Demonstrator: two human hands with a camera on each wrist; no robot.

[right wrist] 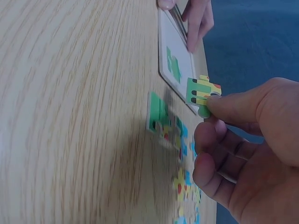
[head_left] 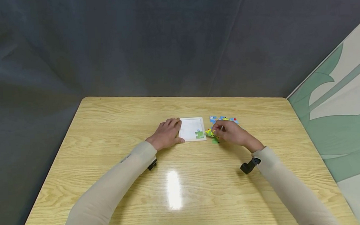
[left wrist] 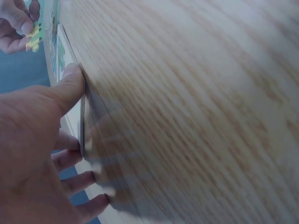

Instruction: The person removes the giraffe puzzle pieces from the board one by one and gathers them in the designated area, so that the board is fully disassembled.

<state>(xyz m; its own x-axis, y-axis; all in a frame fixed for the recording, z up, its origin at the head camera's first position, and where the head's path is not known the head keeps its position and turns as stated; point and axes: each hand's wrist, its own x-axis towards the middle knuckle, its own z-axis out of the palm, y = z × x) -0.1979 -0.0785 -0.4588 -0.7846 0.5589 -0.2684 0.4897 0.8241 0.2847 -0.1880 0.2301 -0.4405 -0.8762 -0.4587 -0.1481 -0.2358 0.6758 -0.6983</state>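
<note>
A white puzzle tray (head_left: pixel 189 126) lies on the wooden table, with one green jigsaw piece (head_left: pixel 199 135) in its near right corner. Resting along the tray's left edge is my left hand (head_left: pixel 166 135), fingers spread and thumb at the near left corner. My right hand (head_left: pixel 232 133) pinches a green and yellow jigsaw piece (right wrist: pixel 200 89) between thumb and fingers, held above the table just off the tray's right side. Loose jigsaw pieces (right wrist: pixel 181 184) in blue, yellow and green lie under and beyond this hand, which partly hides them in the head view.
The wooden table (head_left: pixel 113 122) reaches out to both sides of the tray. Behind it hangs a dark curtain (head_left: pixel 152 46). A white and green patterned panel (head_left: pixel 345 124) stands along the right edge.
</note>
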